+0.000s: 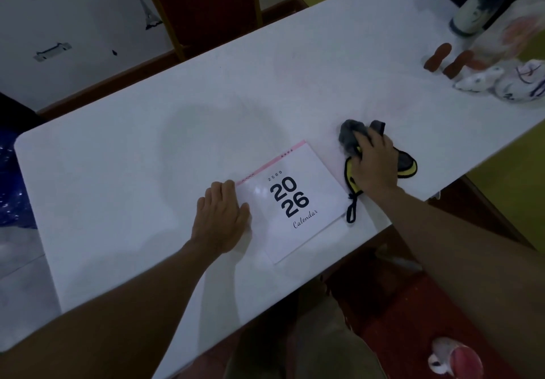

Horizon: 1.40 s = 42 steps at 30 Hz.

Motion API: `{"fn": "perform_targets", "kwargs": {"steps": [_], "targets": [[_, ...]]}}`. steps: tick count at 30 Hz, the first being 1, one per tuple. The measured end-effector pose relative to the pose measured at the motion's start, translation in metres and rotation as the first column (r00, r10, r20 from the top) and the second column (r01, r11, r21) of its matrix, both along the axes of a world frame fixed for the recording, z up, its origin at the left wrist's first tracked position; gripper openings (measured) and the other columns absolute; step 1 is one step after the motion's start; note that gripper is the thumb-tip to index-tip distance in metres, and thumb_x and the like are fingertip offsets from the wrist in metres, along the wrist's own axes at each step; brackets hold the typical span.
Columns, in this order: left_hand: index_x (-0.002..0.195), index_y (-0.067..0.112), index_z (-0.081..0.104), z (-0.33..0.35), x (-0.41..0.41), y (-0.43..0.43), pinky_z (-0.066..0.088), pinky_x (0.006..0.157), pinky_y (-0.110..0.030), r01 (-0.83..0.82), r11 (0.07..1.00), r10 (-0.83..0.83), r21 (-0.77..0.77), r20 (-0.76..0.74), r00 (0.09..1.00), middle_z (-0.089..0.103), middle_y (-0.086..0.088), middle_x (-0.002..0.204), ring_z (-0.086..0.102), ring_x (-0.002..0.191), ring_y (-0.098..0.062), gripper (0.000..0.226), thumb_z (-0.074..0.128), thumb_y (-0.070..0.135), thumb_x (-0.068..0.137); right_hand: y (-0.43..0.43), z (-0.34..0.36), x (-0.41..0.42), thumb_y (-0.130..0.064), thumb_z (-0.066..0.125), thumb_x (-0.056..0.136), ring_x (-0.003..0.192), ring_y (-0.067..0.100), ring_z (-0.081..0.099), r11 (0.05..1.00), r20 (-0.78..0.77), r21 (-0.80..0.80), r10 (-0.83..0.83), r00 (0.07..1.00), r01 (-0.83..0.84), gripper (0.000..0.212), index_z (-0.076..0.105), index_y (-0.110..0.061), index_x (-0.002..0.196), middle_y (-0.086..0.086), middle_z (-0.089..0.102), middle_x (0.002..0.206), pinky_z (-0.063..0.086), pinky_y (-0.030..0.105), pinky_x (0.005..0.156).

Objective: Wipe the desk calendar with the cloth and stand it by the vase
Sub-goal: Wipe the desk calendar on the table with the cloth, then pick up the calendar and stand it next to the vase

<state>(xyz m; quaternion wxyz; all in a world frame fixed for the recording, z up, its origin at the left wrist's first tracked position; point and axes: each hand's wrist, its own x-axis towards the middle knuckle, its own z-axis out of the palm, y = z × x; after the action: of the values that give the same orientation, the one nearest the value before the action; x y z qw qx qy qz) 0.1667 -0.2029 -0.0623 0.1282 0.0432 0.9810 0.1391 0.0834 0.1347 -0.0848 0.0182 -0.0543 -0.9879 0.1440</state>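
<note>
A white desk calendar [298, 201] printed "2026 Calendar" lies flat on the white table [147, 148], near its front edge. My left hand [219, 221] rests flat on the calendar's left edge, fingers together. A grey and yellow cloth [351, 140] with a black loop lies just right of the calendar. My right hand [374, 166] lies on top of the cloth, fingers curled into it. The tall white vase with dark blue painting [477, 10] stands at the table's far right corner, well away from both hands.
Two small brown oblong objects [445, 58] and white ceramic figurines with blue markings [507, 82] sit near the vase at the right edge. A red chair back [200, 4] stands behind the table. Red patterned floor lies below the front edge.
</note>
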Motion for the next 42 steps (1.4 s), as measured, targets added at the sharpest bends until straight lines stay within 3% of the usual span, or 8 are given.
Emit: {"fn": "perform_targets", "kwargs": {"steps": [7,11,16,21,30,33,36,42], "targets": [[0.139,0.002,0.042,0.001,0.003,0.004,0.043,0.091,-0.047,-0.033,0.996,0.032,0.084,0.005,0.999,0.05,-0.018,0.125,0.049,0.106,-0.035,0.056,0.036,0.042,0.1,-0.008,0.013,0.009,-0.028,0.056,0.094,0.149,0.038,0.018,0.997,0.02,-0.015,-0.08,0.997,0.081,0.056,0.044,-0.022,0.149,0.009,0.029,0.163,0.014,0.056,0.116],[0.145,0.001,0.038,0.004,-0.004,0.014,0.043,0.098,-0.05,-0.073,0.986,0.071,0.147,0.022,0.997,0.047,-0.02,0.134,0.048,0.117,-0.037,0.052,0.049,0.029,0.103,-0.037,0.031,0.04,-0.027,0.055,0.08,0.127,0.032,0.04,0.988,-0.202,-0.153,-0.063,0.977,0.032,0.059,0.05,-0.018,0.138,0.01,0.049,0.138,0.034,0.054,0.101],[0.121,0.003,0.049,0.011,0.001,0.021,0.052,0.087,-0.049,-0.236,0.928,0.227,0.289,0.062,0.972,0.056,-0.017,0.116,0.058,0.101,-0.037,0.031,0.057,0.024,0.1,-0.066,0.026,0.073,-0.051,0.062,0.089,0.118,0.033,0.044,0.988,0.129,-0.156,0.0,0.992,0.02,0.072,0.045,-0.004,0.14,0.016,0.049,0.124,0.042,0.048,0.1],[0.106,0.003,0.059,0.021,-0.009,0.026,0.055,0.089,-0.044,-0.438,0.886,0.382,0.154,0.294,0.876,0.067,-0.015,0.102,0.066,0.098,-0.037,0.036,0.063,0.037,0.093,-0.076,0.032,0.069,-0.051,0.074,0.082,0.125,0.031,0.043,0.945,0.326,-0.266,-0.097,0.94,0.189,0.076,0.046,-0.006,0.137,0.013,0.044,0.132,0.042,0.043,0.105],[0.121,-0.007,0.061,0.034,-0.026,0.029,0.058,0.084,-0.041,-0.758,0.543,0.473,0.361,0.614,0.631,0.068,-0.023,0.115,0.068,0.105,-0.038,0.055,0.08,0.021,0.078,-0.072,0.051,0.064,-0.025,0.081,0.079,0.109,0.025,0.06,0.884,0.366,-0.405,-0.078,0.927,0.235,0.055,0.054,-0.01,0.125,0.008,0.057,0.124,0.055,0.043,0.092],[0.124,-0.006,0.061,0.043,-0.032,0.027,0.059,0.07,-0.035,-0.756,0.495,0.509,0.427,0.563,0.651,0.068,-0.019,0.118,0.07,0.1,-0.035,0.057,0.083,0.02,0.077,-0.075,0.063,0.057,-0.022,0.083,0.076,0.101,0.023,0.064,0.861,0.32,-0.461,-0.063,0.945,0.213,0.049,0.057,-0.011,0.117,0.008,0.062,0.118,0.057,0.041,0.086],[0.127,-0.002,0.06,0.058,-0.042,0.023,0.061,0.086,-0.049,-0.726,0.498,0.543,0.474,0.483,0.687,0.062,-0.018,0.127,0.066,0.109,-0.036,0.061,0.082,0.023,0.077,-0.081,0.077,0.046,-0.015,0.084,0.074,0.087,0.015,0.063,0.834,0.215,-0.53,-0.044,0.976,0.154,0.038,0.055,-0.02,0.099,0.007,0.063,0.107,0.054,0.026,0.071],[0.128,-0.001,0.052,0.089,-0.065,0.017,0.058,0.092,-0.053,-0.562,0.549,0.554,0.618,0.234,0.799,0.052,-0.013,0.127,0.059,0.113,-0.034,0.061,0.08,0.022,0.079,-0.089,0.098,0.024,-0.014,0.083,0.077,0.098,0.009,0.053,0.715,0.019,-0.696,-0.072,0.997,0.065,0.058,0.043,-0.021,0.12,-0.001,0.051,0.112,0.043,0.012,0.075]]}}
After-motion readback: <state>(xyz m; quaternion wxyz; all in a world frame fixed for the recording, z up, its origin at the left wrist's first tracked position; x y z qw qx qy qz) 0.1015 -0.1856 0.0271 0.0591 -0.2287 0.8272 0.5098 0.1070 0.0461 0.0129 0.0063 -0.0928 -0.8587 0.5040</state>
